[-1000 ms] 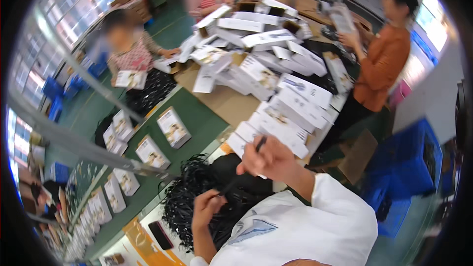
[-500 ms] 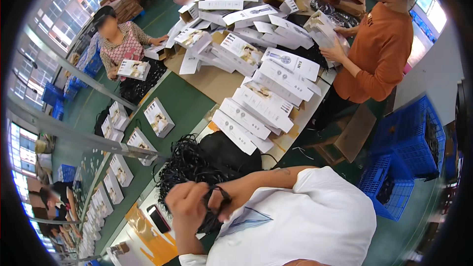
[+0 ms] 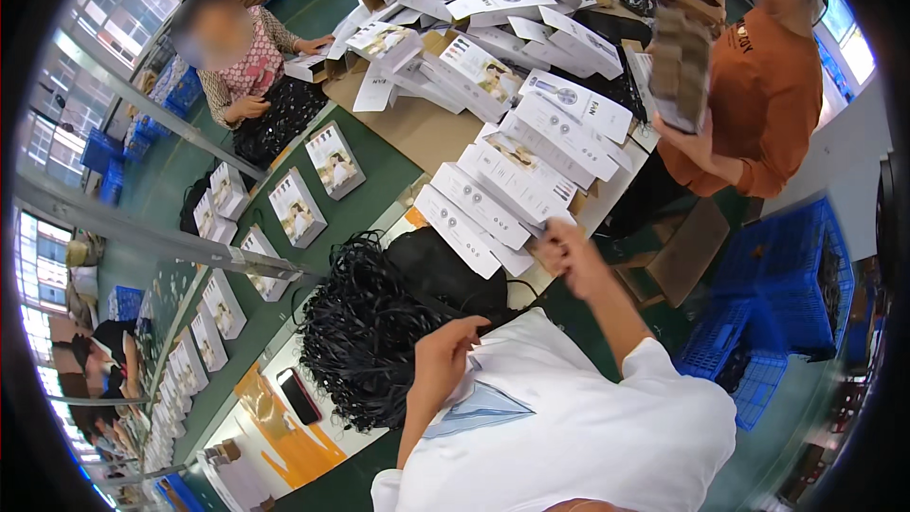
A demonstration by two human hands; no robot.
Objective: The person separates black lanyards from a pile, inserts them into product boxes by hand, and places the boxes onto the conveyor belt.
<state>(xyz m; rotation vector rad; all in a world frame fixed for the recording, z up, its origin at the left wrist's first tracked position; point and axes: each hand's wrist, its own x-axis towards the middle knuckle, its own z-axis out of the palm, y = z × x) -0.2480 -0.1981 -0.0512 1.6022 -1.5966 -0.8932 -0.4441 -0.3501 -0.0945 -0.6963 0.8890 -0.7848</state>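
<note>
My right hand point(image 3: 567, 251) is stretched out to the near right end of a row of white printed cartons point(image 3: 517, 175). Its fingers are partly bent and slightly apart; nothing shows in them. My left hand point(image 3: 444, 353) is in front of my chest, beside a heap of coiled black cables point(image 3: 355, 341). Its fingers are bent together toward the white shirt, and what they hold, if anything, is hidden. A black bag point(image 3: 450, 270) lies between the cables and the cartons.
A green conveyor belt point(image 3: 365, 213) carries several upright cartons point(image 3: 297, 209) on the left. A phone point(image 3: 300, 396) lies by orange tape. Co-workers sit at the left point(image 3: 251, 66) and stand at the right point(image 3: 763, 104), the latter holding flat cartons point(image 3: 681, 71). Blue crates point(image 3: 782, 270) stand at right.
My hands have parted: the right has swung out to the cartons, the left has moved right, and the black cable between them no longer shows. The seated co-worker's carton is now on the belt.
</note>
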